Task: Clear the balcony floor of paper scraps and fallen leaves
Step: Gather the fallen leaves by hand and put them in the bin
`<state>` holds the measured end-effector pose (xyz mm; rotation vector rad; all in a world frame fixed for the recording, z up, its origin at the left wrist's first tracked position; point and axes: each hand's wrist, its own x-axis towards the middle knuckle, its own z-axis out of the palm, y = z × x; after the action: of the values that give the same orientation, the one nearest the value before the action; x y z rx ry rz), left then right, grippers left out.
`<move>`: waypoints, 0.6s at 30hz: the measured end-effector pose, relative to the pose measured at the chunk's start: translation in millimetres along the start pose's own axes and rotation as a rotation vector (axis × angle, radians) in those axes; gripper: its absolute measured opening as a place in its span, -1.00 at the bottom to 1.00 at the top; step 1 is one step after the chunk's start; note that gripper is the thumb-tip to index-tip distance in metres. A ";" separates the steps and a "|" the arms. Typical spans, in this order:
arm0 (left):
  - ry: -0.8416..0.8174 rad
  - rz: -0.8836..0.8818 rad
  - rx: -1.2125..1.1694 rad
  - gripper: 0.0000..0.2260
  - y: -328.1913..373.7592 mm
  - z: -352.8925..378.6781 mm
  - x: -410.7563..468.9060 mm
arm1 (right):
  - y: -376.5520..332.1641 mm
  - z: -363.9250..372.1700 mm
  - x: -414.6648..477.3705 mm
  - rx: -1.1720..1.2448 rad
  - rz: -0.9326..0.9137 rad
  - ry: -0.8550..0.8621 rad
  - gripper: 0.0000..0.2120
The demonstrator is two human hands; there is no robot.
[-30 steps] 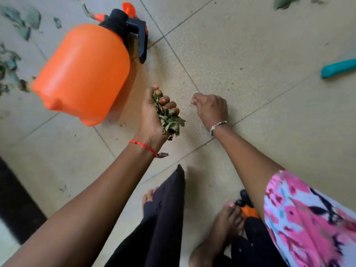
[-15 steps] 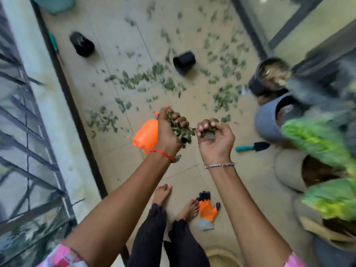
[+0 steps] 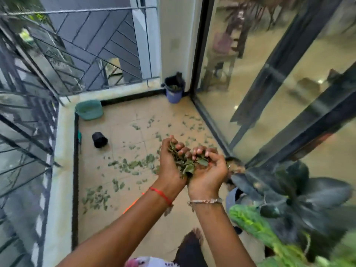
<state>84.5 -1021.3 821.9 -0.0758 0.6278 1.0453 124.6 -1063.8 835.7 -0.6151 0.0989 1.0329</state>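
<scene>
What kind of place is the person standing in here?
Most likely a small apartment balcony: a metal grille closes the outer side, a sliding glass door leads indoors, and the tiled floor holds a potted plant and fallen leaves.

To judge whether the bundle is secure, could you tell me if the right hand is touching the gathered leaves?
Touching. The head view shows the right hand cupped under the gathered leaves and curled over one leaf, with no gap visible.

no readable text, labels or numbers anywhere. blue bucket (image 3: 174, 94), teal tub (image 3: 89, 111), black pot (image 3: 99, 139) look plain, frame too blurry for fine print
</scene>
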 end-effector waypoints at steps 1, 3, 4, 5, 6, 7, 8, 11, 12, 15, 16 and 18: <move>0.016 0.012 0.000 -0.58 -11.0 10.9 2.7 | -12.6 1.8 8.5 -0.010 0.011 -0.007 -0.96; 0.054 0.046 -0.001 -0.57 -28.7 29.2 11.8 | -33.4 5.6 24.1 -0.030 0.031 0.013 -0.95; 0.073 0.061 0.004 -0.60 -37.3 40.6 16.2 | -46.0 7.7 33.3 -0.052 0.042 0.027 -0.92; 0.076 0.077 0.008 -0.64 -44.0 51.0 19.7 | -55.3 10.0 42.5 -0.071 0.053 0.026 -0.86; 0.074 0.096 0.001 -0.67 -50.0 60.9 25.7 | -63.6 13.1 53.7 -0.093 0.063 0.024 -0.81; 0.076 0.108 -0.011 -0.69 -55.2 69.1 32.1 | -70.9 15.8 63.9 -0.119 0.069 0.026 -0.78; 0.074 0.111 -0.020 -0.70 -57.9 75.3 38.8 | -75.5 18.7 73.3 -0.139 0.074 0.030 -0.76; 0.016 0.117 -0.063 -0.66 -58.6 100.6 65.0 | -77.6 31.0 110.0 -0.181 0.071 -0.035 -0.79; -0.008 0.121 -0.089 -0.61 -56.7 106.4 76.6 | -74.4 33.2 123.8 -0.211 0.070 -0.047 -0.82; -0.045 0.136 -0.138 -0.58 -45.3 119.5 109.9 | -60.6 40.5 164.3 -0.363 0.066 -0.060 -0.84; -0.053 0.136 -0.138 -0.63 -38.1 122.4 125.0 | -53.6 46.6 178.6 -0.392 0.063 -0.073 -0.82; -0.071 0.134 -0.137 -0.77 -21.9 126.0 155.0 | -40.1 60.0 205.7 -0.442 0.055 -0.088 -0.79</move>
<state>212.4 -867.4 840.4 -0.1170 0.5018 1.2153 253.3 -887.9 829.2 -0.9687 -0.1964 1.1423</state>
